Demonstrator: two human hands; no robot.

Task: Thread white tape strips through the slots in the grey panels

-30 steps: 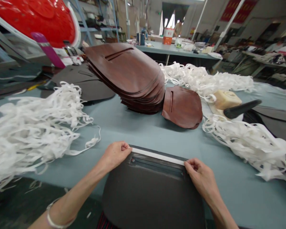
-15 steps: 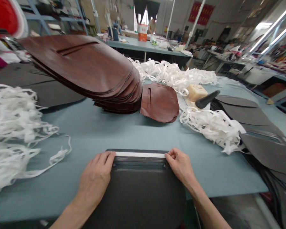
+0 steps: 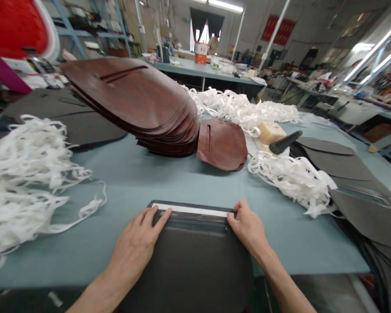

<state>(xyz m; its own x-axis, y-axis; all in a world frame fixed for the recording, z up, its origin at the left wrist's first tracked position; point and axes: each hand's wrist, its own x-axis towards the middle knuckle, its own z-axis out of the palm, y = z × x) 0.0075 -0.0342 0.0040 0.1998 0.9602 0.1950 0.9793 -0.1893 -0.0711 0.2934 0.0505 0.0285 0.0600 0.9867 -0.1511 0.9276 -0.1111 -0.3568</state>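
Head view. Left hand (image 3: 135,248) lies open, fingers extended and pressed on the left end of a white adhesive strip (image 3: 190,210), which runs along the top edge of a dark leatherette panel (image 3: 189,265). Right hand (image 3: 249,228) is curled, fingertips (image 3: 232,216) pinching at the strip's right end. The panel sits between and below both hands on a grey-blue table (image 3: 124,174), with a slot (image 3: 189,222) just under the strip.

Ahead of the hands: a tilted stack of brown leather pieces (image 3: 130,104), slotted on top, and a single brown piece (image 3: 221,145) leaning against it. Left of the left hand: a heap of white backing strips (image 3: 26,174). Right of the right hand: a second heap (image 3: 293,180), then dark panels (image 3: 355,204) overlapping at the table's edge. Beyond the single piece: a third heap (image 3: 241,108), and a black-handled tool (image 3: 285,142) resting on a cream block (image 3: 272,132).
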